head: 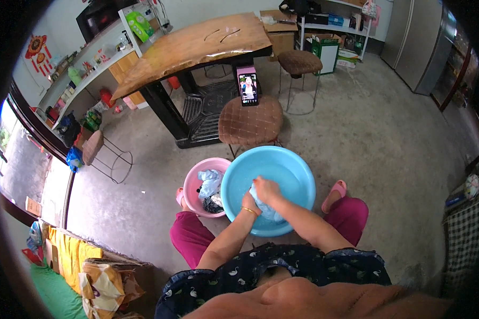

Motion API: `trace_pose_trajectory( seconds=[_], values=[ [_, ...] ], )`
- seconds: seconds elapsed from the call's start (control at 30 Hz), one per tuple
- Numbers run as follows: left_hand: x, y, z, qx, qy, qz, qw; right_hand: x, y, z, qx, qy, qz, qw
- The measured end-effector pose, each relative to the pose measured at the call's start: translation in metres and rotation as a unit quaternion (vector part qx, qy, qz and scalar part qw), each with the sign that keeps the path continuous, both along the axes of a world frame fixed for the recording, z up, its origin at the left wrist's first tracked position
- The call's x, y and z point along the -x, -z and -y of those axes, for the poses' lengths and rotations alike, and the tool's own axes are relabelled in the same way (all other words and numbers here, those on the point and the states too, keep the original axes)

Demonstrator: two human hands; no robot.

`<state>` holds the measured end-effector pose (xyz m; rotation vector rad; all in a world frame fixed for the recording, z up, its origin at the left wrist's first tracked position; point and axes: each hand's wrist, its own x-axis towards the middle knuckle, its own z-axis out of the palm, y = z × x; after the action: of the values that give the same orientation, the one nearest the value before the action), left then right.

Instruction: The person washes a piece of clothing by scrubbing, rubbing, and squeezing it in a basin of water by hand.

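Note:
A large light-blue plastic basin (308,187) holding water stands on the floor between my feet. Inside it, my left hand (250,203) and my right hand (266,189) are close together, both closed on a wet light-blue cloth (263,205). Part of the cloth hangs down under my right forearm into the basin. Against the basin's left side is a smaller pink plastic basin (191,179), with a light-blue cloth (210,183) and dark and whitish cloths in it.
Just beyond the basins, a brown padded stool (249,123) carries an upright smartphone (248,89). Behind it stands a wooden-topped table (199,44) on a black base. Another stool (299,63) is at the back right, and one more (94,147) at the left.

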<state>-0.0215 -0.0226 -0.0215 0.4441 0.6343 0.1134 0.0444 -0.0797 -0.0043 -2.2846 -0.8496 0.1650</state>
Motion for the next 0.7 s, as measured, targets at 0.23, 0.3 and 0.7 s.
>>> trace_pose_trajectory(
  seconds=[0.23, 0.3, 0.7],
  values=[
    [0.005, 0.004, -0.013, 0.02, -0.114, -0.011, 0.993, -0.028, -0.015, 0.043, 0.064, 0.04, 0.026, 0.997],
    [0.004, 0.011, -0.016, 0.019, -0.113, -0.045, 0.992, -0.01, -0.04, 0.053, 0.152, 0.004, 0.003, 0.988],
    [0.004, 0.009, -0.013, 0.049, -0.049, -0.066, 0.995, 0.019, 0.011, 0.003, 0.275, -0.155, -0.027, 0.949]
  ],
)
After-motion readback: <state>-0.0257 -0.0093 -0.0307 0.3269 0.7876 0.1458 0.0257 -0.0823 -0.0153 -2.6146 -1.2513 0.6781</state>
